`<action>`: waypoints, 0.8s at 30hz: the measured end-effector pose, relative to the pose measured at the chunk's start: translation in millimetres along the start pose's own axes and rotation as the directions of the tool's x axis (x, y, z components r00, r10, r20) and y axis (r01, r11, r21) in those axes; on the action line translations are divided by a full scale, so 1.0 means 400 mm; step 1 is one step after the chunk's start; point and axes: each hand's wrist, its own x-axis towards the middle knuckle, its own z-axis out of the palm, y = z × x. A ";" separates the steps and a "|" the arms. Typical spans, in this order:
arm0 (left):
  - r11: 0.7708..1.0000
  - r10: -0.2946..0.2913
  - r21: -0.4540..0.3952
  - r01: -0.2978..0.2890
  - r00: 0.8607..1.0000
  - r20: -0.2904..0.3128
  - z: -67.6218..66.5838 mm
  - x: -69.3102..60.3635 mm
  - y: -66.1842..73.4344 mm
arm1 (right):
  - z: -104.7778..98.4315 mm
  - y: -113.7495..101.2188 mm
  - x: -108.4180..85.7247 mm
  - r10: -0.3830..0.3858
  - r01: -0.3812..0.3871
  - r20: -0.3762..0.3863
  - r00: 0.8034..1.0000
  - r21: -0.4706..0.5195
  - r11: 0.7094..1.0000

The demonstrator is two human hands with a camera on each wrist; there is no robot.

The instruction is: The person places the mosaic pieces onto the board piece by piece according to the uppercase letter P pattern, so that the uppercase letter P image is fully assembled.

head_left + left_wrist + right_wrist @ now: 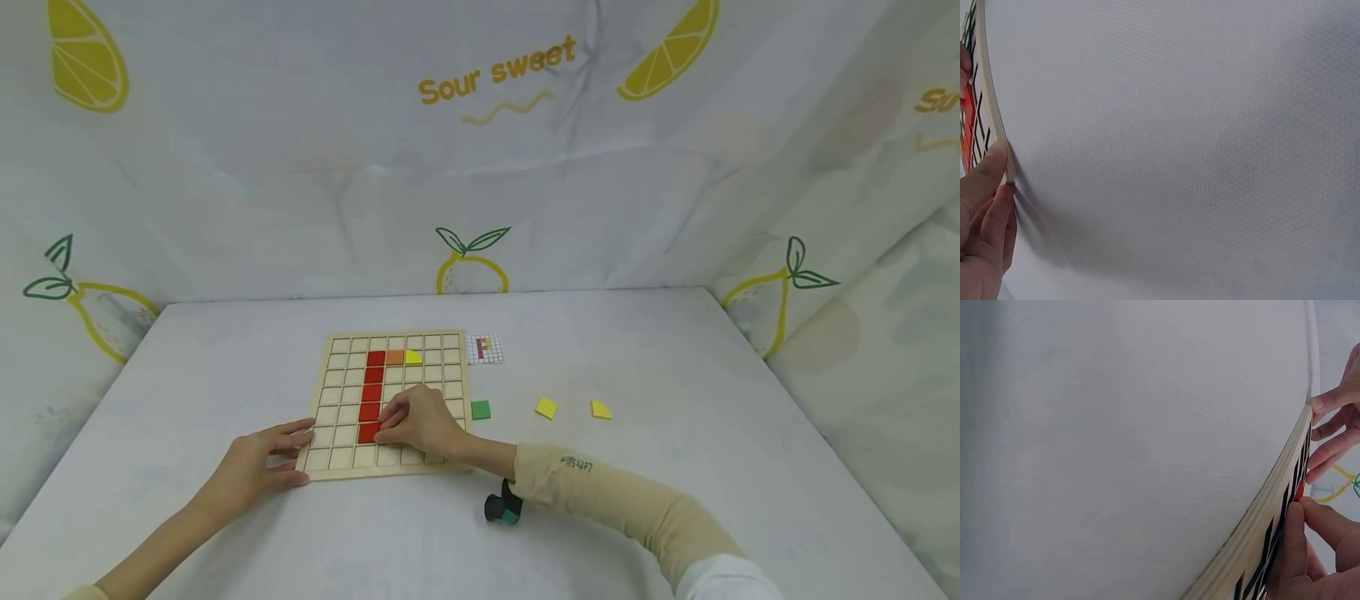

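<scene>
A wooden grid board (322, 459) lies on the table. A column of red square tiles (371, 392) stands in its cells, with an orange tile (395, 357) and a yellow quarter-round tile (413, 357) beside its top. My left hand (251, 471) holds the board's near left corner, thumb and fingers (990, 165) at the edge. Over the board, my right hand (422, 419) pinches the lowest red tile (1299, 491) between thumb and index finger, at the foot of the column. Its other fingers are partly hidden, and the hand covers several cells.
Right of the board lie a green square tile (481, 410), a yellow square tile (546, 407) and another yellow quarter-round tile (601, 409). A small printed pattern card (484, 349) sits by the far right corner. A black camera (504, 507) hangs under the right wrist.
</scene>
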 end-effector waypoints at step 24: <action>1.000 0.011 0.014 -0.011 1.000 0.006 0.004 -0.002 -0.001 | 0.013 0.005 0.003 -0.033 0.033 0.006 0.999 0.008 0.999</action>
